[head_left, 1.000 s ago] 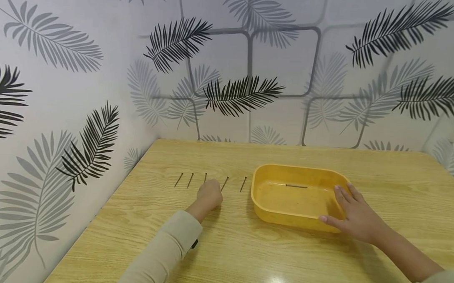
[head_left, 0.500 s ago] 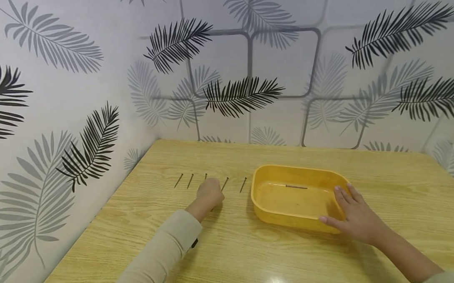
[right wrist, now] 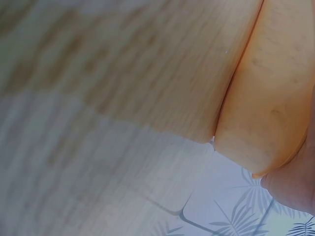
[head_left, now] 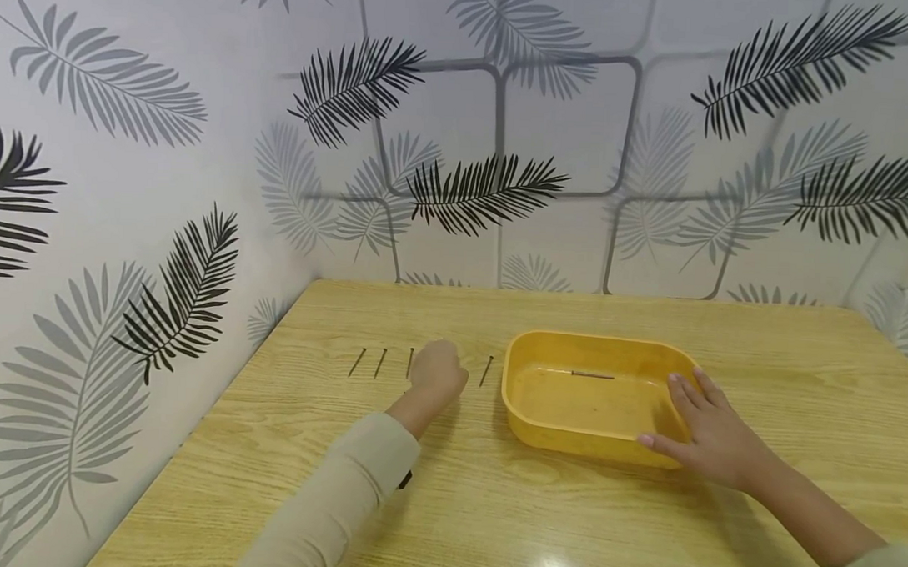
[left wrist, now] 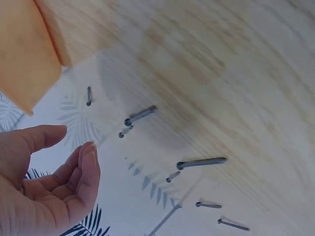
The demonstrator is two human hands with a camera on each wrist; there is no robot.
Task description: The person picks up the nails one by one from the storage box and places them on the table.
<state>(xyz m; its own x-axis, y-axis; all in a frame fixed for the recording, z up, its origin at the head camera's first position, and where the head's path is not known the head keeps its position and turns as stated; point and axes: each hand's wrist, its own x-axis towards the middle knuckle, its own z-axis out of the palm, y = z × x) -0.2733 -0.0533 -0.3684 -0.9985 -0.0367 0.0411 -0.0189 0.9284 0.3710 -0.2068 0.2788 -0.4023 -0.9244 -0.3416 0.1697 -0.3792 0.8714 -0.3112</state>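
My left hand [head_left: 437, 373] hovers over the row of nails, hiding one of them in the head view. In the left wrist view, the fingers and thumb of my left hand [left wrist: 54, 182] are loosely bent, with a gap between them and nothing held. A nail [left wrist: 140, 116] lies just beyond the fingertips, and another nail [left wrist: 202, 162] lies farther off. At the right end of the row is a single nail [head_left: 486, 370], beside a yellow plastic tray [head_left: 569, 436]. My right hand [head_left: 719, 435] rests spread on the tray's right end, fingers fairly straight over the rim.
One nail [head_left: 593, 374] lies inside the tray. Towards the left of the wooden table [head_left: 566, 521] are more nails, such as the leftmost nail [head_left: 357, 362]. A patterned wall [head_left: 455, 250] stands behind the table, and another wall closes the left side.
My left hand has shifted right and slightly away from me, uncovering more of the third nail and covering the fourth. The right hand and the tray have stayed put.
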